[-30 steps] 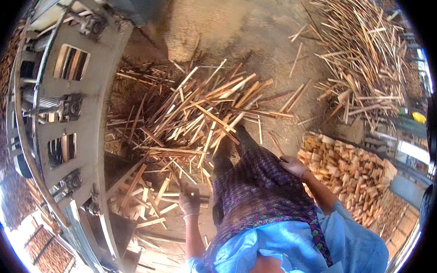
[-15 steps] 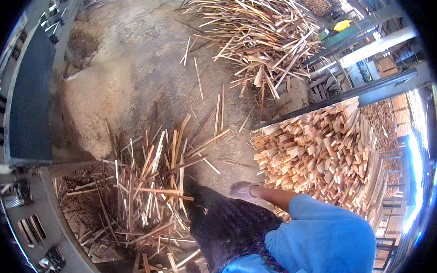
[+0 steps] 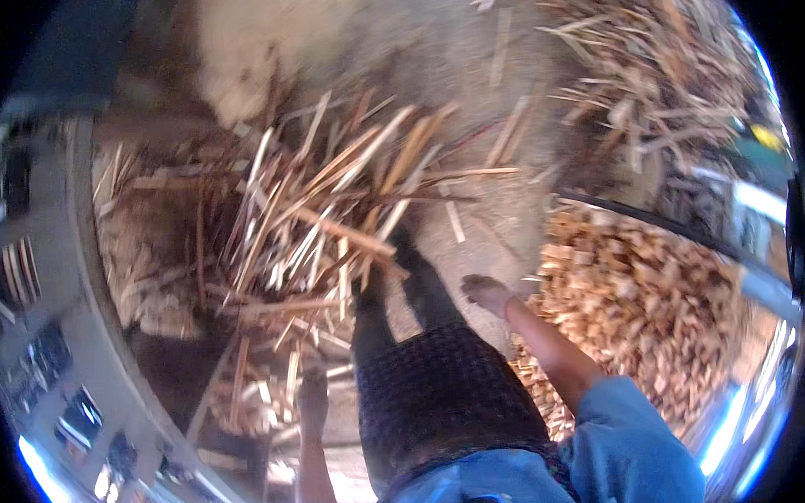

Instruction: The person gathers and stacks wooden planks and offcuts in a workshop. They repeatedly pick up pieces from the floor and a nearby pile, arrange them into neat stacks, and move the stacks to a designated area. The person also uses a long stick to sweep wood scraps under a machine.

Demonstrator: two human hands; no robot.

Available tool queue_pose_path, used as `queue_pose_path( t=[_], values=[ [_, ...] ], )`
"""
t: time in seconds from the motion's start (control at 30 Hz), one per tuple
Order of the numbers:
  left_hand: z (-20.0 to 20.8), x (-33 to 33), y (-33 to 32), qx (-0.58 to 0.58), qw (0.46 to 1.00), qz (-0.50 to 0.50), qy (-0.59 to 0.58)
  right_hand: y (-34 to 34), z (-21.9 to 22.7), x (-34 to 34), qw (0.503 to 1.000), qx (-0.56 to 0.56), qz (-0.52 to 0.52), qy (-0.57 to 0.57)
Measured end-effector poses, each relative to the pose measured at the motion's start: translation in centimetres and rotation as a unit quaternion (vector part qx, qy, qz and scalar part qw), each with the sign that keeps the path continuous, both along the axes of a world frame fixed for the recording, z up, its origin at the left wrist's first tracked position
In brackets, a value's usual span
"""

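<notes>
My right hand point(image 3: 486, 293) hangs beside my dark skirt, over the floor near the stack of cut wood pieces point(image 3: 639, 296). Its fingers look loosely apart, and nothing shows in them. On the other side, my left hand point(image 3: 312, 401) is lowered next to scattered wood strips point(image 3: 291, 371); motion blur hides how its fingers lie. In front of my legs rises a tangled heap of long, thin wood strips point(image 3: 330, 201), some pale and some brown.
A second large heap of strips point(image 3: 662, 56) lies at the far right. A dark metal bar point(image 3: 649, 216) borders the cut-wood stack. Grey machinery point(image 3: 113, 341) runs along the left. Pale sawdust point(image 3: 245, 62) covers floor at the top, and some strips lie loose on the ground.
My view has swung down and to the left, so the near strip heap sits higher in the picture. My left hand has come into view; my right hand still hangs at my side.
</notes>
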State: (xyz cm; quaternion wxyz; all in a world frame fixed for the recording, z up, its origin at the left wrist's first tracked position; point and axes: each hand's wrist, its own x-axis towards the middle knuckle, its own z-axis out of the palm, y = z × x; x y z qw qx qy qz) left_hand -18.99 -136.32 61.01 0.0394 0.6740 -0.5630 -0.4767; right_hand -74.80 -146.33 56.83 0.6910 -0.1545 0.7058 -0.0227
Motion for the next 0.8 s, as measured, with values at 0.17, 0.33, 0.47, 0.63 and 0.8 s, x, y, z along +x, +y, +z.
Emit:
queue_pose_path(
  t=[0.17,0.33,0.47,0.63,0.8],
  values=[
    [-6.0,2.3,-7.5,0.074,0.991,0.024,-0.112,-2.9,-7.5,7.7,0.987,0.075,-0.122,-0.078],
    [-15.5,7.6,-17.6,0.070,0.956,-0.089,-0.270,-2.2,-18.8,14.8,0.906,0.087,-0.402,-0.100],
    [-25.3,12.5,-25.8,0.051,0.912,-0.194,-0.358,0.7,-25.7,17.1,0.879,0.087,-0.453,-0.120],
    [-35.2,15.8,-32.5,-0.061,0.757,-0.381,-0.527,0.4,-35.7,19.2,0.880,0.053,-0.444,-0.157],
    [-42.7,22.6,-35.8,-0.100,0.906,-0.169,-0.375,-3.7,-39.1,20.5,0.902,0.019,-0.413,-0.124]
  ],
)
